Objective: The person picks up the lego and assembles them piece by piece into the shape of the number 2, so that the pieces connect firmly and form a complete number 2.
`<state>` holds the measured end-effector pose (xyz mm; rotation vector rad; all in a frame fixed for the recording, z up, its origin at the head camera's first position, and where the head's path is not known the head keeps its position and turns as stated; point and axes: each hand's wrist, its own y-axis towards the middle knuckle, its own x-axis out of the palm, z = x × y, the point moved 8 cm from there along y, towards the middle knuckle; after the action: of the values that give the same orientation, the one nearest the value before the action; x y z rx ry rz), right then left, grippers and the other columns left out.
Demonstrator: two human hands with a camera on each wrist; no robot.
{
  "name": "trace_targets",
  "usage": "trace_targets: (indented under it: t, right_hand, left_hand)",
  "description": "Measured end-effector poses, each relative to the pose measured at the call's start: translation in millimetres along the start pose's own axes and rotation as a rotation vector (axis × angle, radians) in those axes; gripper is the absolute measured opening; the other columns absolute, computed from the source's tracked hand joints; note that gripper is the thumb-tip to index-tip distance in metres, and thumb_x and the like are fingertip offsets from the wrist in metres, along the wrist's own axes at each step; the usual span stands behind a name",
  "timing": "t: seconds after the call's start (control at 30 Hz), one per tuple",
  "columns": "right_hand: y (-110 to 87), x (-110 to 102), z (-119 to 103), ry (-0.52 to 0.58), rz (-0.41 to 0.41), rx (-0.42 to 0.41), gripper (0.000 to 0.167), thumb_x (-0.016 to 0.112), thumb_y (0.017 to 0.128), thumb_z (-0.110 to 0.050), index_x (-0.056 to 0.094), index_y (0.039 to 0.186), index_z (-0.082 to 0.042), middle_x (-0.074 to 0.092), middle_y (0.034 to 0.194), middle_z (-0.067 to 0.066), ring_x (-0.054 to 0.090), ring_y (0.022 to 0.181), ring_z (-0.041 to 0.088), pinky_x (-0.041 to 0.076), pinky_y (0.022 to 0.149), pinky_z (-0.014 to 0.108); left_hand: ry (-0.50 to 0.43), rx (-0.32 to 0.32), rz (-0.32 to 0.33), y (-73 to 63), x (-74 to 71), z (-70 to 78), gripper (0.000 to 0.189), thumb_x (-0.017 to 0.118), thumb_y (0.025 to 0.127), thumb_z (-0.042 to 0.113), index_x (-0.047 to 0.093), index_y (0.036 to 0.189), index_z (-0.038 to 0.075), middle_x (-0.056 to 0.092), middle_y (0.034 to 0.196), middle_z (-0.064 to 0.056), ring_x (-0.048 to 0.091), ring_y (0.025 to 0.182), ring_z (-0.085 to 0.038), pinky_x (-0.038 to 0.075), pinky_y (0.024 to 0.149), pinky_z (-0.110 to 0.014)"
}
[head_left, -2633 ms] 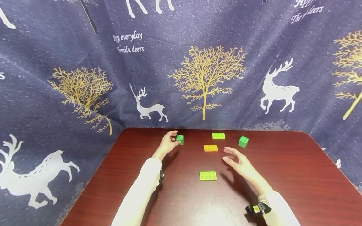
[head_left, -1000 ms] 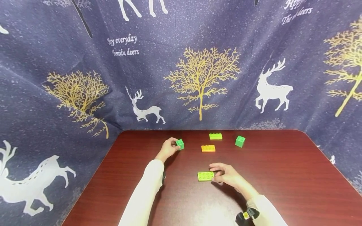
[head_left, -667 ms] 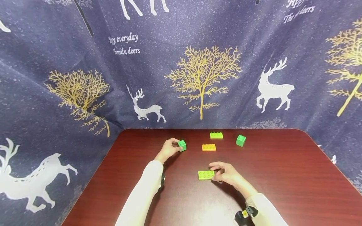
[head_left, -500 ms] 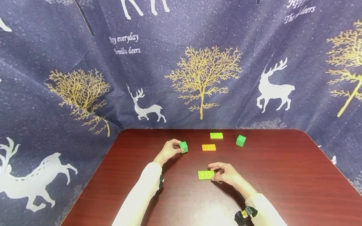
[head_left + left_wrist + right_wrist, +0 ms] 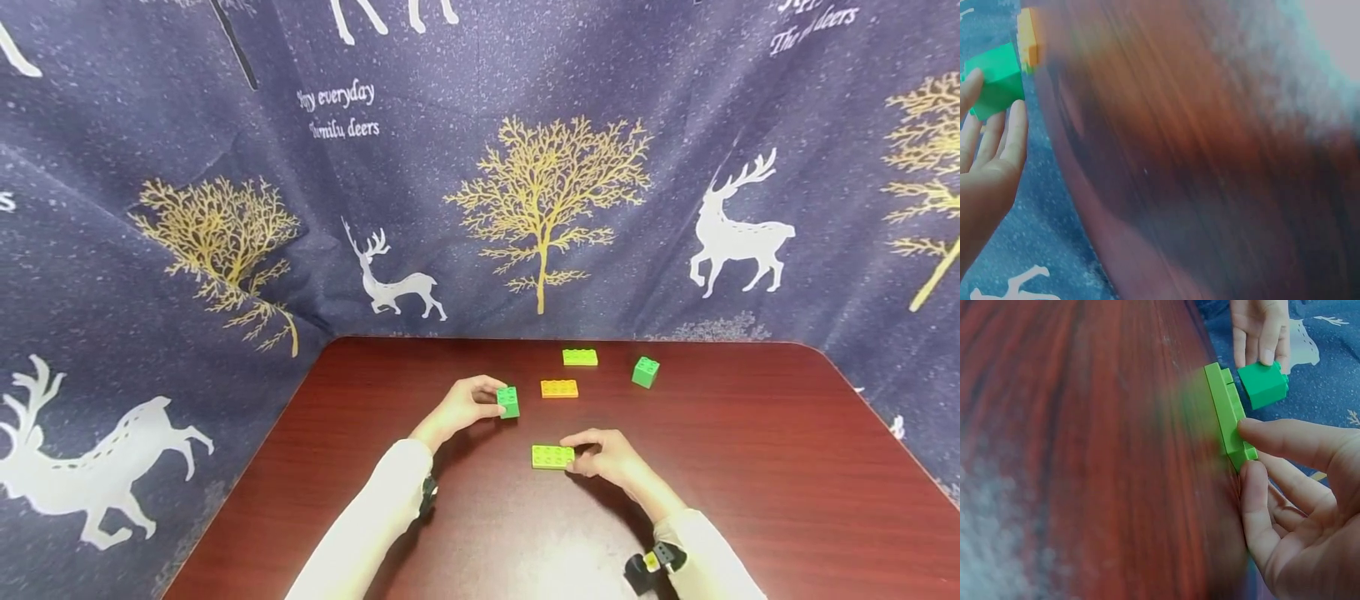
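Observation:
My left hand (image 5: 462, 406) pinches a small green toy building block (image 5: 507, 403) between thumb and fingers, studs facing up, over the left-middle of the table. In the left wrist view the same green block (image 5: 999, 81) shows its smooth side, thumb at one face and fingertips below. My right hand (image 5: 609, 455) grips the right end of a flat lime-green building block (image 5: 548, 457) with two rows of studs. The right wrist view shows thumb and finger at the end of this lime block (image 5: 1225, 415), with the green block (image 5: 1264, 385) apart from it, just beyond.
An orange flat block (image 5: 559, 389) lies beyond the hands. Farther back are another lime block (image 5: 580, 357) and a second green block (image 5: 646, 372), near the far edge of the brown table (image 5: 750, 433). A dark-blue printed cloth (image 5: 480, 250) hangs behind.
My left hand has picked up the green block and carried it right and nearer. My right hand has moved from open beside the lime block to gripping its right end.

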<state>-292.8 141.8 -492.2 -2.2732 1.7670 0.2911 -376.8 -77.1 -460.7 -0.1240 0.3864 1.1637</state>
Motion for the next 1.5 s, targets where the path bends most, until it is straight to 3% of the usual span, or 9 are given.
trace_targets:
  t: [0.27, 0.33, 0.5, 0.6, 0.83, 1.5]
  right_hand:
    - [0.0, -3, -3, -0.003, 0.007, -0.001, 0.039, 0.076, 0.070, 0.001, 0.069, 0.108, 0.006, 0.063, 0.097, 0.015, 0.061, 0.067, 0.015, 0.054, 0.060, 0.029]
    - [1.1, -4, -1, -0.006, 0.007, 0.004, 0.039, 0.076, 0.070, 0.001, 0.069, 0.108, 0.006, 0.063, 0.096, 0.013, 0.061, 0.068, 0.015, 0.054, 0.061, 0.029]
    - [2.3, -4, 0, 0.004, 0.010, -0.006, 0.039, 0.076, 0.070, 0.000, 0.069, 0.107, 0.006, 0.063, 0.099, 0.014, 0.061, 0.067, 0.014, 0.055, 0.061, 0.029]
    - [2.0, -5, 0, 0.014, 0.010, -0.006, 0.039, 0.077, 0.071, 0.000, 0.068, 0.109, 0.007, 0.062, 0.103, 0.018, 0.061, 0.068, 0.014, 0.054, 0.061, 0.029]
    - [1.2, -5, 0, 0.022, 0.014, 0.003, 0.038, 0.077, 0.073, -0.001, 0.068, 0.109, 0.007, 0.062, 0.101, 0.016, 0.062, 0.068, 0.015, 0.055, 0.061, 0.029]
    - [2.8, -3, 4, 0.029, 0.026, 0.049, 0.038, 0.078, 0.072, -0.001, 0.069, 0.108, 0.006, 0.063, 0.104, 0.016, 0.063, 0.071, 0.015, 0.057, 0.065, 0.033]
  left_hand:
    - [-0.017, 0.006, -0.064, -7.2, 13.7, 6.4, 0.037, 0.078, 0.077, 0.002, 0.068, 0.112, 0.004, 0.068, 0.099, -0.010, 0.067, 0.087, -0.018, 0.053, 0.078, -0.026]
    - [-0.029, 0.005, -0.090, -12.1, 17.7, 13.6, 0.037, 0.077, 0.077, -0.001, 0.067, 0.113, 0.001, 0.068, 0.100, -0.015, 0.067, 0.089, -0.023, 0.054, 0.078, -0.026]
    - [-0.035, 0.001, -0.129, -18.5, 27.4, 14.2, 0.038, 0.075, 0.077, -0.006, 0.066, 0.113, -0.004, 0.066, 0.103, -0.023, 0.066, 0.095, -0.035, 0.055, 0.079, -0.028]
    - [-0.023, -0.018, -0.130, -17.8, 31.2, 4.6, 0.038, 0.077, 0.075, -0.003, 0.068, 0.112, 0.001, 0.068, 0.100, -0.016, 0.067, 0.093, -0.028, 0.055, 0.078, -0.028]
    - [-0.040, -0.042, -0.151, -21.4, 38.9, 6.7, 0.037, 0.080, 0.074, -0.001, 0.071, 0.109, 0.008, 0.070, 0.097, -0.007, 0.068, 0.089, -0.017, 0.055, 0.079, -0.028]
    - [-0.091, -0.028, -0.193, -29.4, 55.1, 10.8, 0.036, 0.080, 0.071, -0.004, 0.072, 0.105, 0.004, 0.072, 0.099, -0.010, 0.069, 0.090, -0.023, 0.055, 0.078, -0.027]
